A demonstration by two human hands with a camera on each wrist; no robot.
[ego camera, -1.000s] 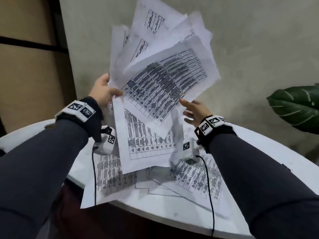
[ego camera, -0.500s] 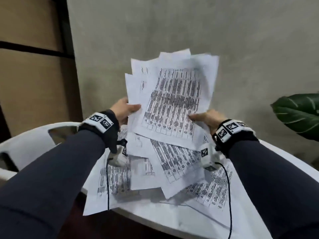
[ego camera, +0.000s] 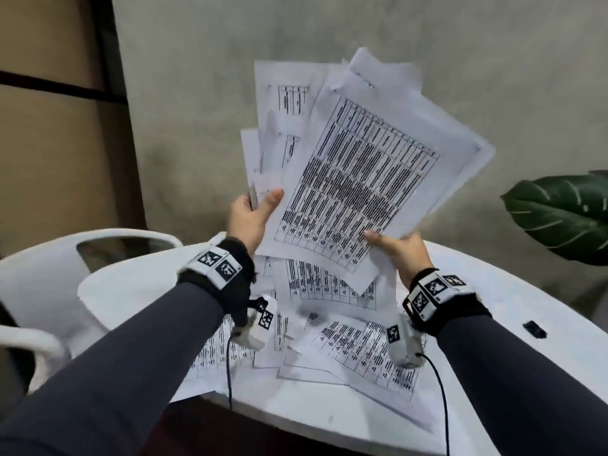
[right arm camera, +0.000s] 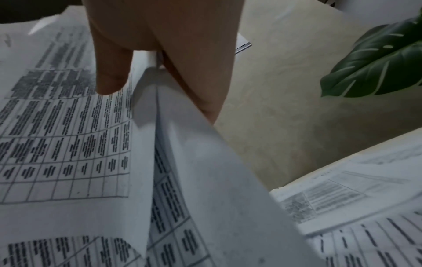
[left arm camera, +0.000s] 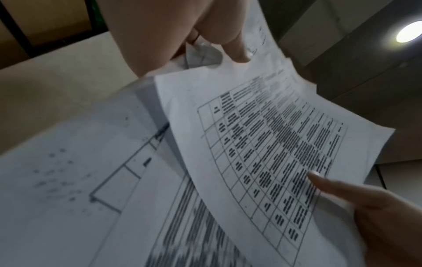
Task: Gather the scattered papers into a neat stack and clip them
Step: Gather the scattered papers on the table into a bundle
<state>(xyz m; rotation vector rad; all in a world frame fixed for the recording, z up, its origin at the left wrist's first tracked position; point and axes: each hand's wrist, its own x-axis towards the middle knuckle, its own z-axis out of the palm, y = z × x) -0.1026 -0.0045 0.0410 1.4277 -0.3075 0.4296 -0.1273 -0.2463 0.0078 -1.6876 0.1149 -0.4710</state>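
Observation:
A loose, uneven bundle of printed table sheets (ego camera: 355,179) is held up in the air over the white round table (ego camera: 526,291), tilted to the right. My left hand (ego camera: 263,205) grips its left edge, thumb on the front sheet. My right hand (ego camera: 385,240) pinches the lower right edge. The left wrist view shows the bundle (left arm camera: 274,144) fanned out under the left hand (left arm camera: 228,47). The right wrist view shows the right hand (right arm camera: 160,81) with its thumb on the front sheet (right arm camera: 68,135). More sheets (ego camera: 362,343) lie scattered on the table below. A small black clip (ego camera: 534,329) lies to the right.
A white chair (ego camera: 49,258) stands at the table's left side. A large green leaf (ego camera: 559,212) reaches in from the right, close to the raised sheets. A plain wall is right behind the table. Some sheets (ego camera: 210,363) overhang the table's near edge.
Half a second ago the bundle was held lower and squarer; now both hands have lifted it and tilted it to the right, and the sheets have fanned out at the top.

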